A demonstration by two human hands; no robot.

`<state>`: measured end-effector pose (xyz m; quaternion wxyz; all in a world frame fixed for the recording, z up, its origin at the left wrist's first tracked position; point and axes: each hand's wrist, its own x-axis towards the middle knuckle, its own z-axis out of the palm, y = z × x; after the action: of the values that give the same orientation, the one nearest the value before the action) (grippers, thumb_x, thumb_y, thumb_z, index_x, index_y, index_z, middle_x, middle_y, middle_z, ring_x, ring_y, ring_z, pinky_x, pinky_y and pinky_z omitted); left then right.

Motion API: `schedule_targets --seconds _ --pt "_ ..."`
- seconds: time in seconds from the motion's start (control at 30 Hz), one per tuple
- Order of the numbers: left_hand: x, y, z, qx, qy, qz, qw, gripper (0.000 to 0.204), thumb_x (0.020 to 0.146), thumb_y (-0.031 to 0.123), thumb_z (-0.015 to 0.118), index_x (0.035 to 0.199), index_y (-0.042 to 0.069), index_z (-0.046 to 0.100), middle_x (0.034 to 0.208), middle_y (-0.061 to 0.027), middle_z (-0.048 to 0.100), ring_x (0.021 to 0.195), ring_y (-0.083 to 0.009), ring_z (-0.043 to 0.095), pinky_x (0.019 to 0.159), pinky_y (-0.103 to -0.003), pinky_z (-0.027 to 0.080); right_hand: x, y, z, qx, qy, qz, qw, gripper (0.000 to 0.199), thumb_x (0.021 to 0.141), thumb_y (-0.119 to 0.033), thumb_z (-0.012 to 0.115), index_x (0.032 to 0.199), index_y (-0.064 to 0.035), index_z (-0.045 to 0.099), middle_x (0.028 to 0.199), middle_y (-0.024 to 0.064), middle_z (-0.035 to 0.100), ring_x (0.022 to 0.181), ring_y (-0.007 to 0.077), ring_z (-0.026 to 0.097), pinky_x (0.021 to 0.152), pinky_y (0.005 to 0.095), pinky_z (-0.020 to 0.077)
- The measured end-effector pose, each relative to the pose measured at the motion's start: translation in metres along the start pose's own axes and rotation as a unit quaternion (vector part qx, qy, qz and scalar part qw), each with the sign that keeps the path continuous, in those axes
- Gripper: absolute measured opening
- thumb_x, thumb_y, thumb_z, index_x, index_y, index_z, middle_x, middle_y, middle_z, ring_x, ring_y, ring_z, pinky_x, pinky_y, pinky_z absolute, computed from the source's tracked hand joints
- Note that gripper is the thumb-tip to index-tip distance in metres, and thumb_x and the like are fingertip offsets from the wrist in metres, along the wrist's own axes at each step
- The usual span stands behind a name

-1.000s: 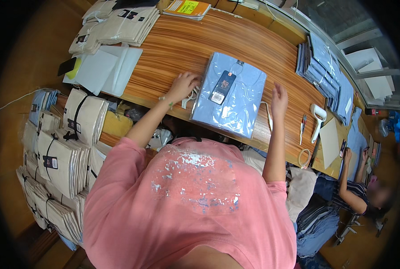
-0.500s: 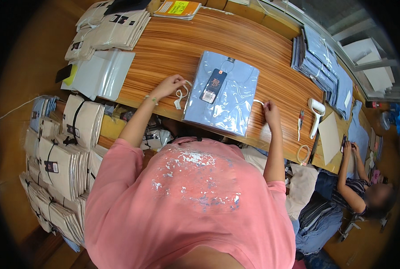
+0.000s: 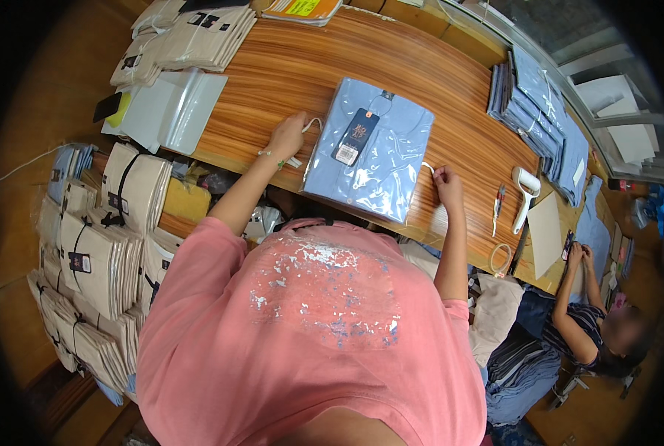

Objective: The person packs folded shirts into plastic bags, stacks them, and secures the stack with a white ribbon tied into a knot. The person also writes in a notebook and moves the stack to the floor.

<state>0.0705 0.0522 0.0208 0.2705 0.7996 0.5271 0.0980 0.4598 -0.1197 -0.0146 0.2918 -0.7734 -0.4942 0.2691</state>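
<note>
A stack of folded light-blue shirts (image 3: 403, 141) in clear plastic lies in front of me at the table's near edge, a dark hang tag (image 3: 356, 138) on the top one. White fabric tape (image 3: 312, 123) comes out on both sides of the stack; whether it runs underneath is hidden. On the left side my left hand (image 3: 288, 136) is closed on the tape, a loose tail hanging below the fingers. My right hand (image 3: 449, 187) pinches the short tape end to the right of the stack.
On the wooden table (image 3: 295, 67) lie a white lint roller (image 3: 525, 195), snips (image 3: 499, 201) and a tape roll (image 3: 501, 257) at right. Blue shirt stacks (image 3: 536, 111) stand far right, beige bundles (image 3: 205, 37) and plastic sleeves (image 3: 172, 111) left. A co-worker (image 3: 577, 327) sits at lower right.
My left hand has turned and closed further round the tape, its back now upward. My right hand still pinches its end. The view has shifted slightly.
</note>
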Motion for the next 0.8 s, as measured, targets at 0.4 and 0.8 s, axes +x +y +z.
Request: schedule_targets --seconds 0.4,0.8 --pt "0.001 -0.057 -0.028 -0.332 -0.076 -0.058 0.939 0.017 0.092 0.015 0.045 0.092 -0.001 0.051 0.077 -0.0163 0.055 0.071 -0.0349 0.052 0.068 -0.04 0.044 -0.006 -0.003 -0.028 -0.072 0.034 0.017 0.997 0.017 0.085 -0.014 0.058 0.09 0.0015 0.06 0.077 0.0223 0.062 0.072 0.0341 0.06 0.065 0.0392 0.0458" --pt "0.016 -0.093 -0.098 -0.01 -0.124 -0.131 0.984 0.044 0.087 0.042 0.055 0.088 0.0 0.067 0.064 -0.0048 0.059 0.058 -0.0204 0.055 0.056 -0.036 0.042 0.002 -0.005 -0.068 -0.204 0.015 0.043 0.978 0.029 0.089 -0.026 0.054 0.088 0.0021 0.06 0.08 0.0276 0.06 0.079 0.0415 0.059 0.069 0.0459 0.045"
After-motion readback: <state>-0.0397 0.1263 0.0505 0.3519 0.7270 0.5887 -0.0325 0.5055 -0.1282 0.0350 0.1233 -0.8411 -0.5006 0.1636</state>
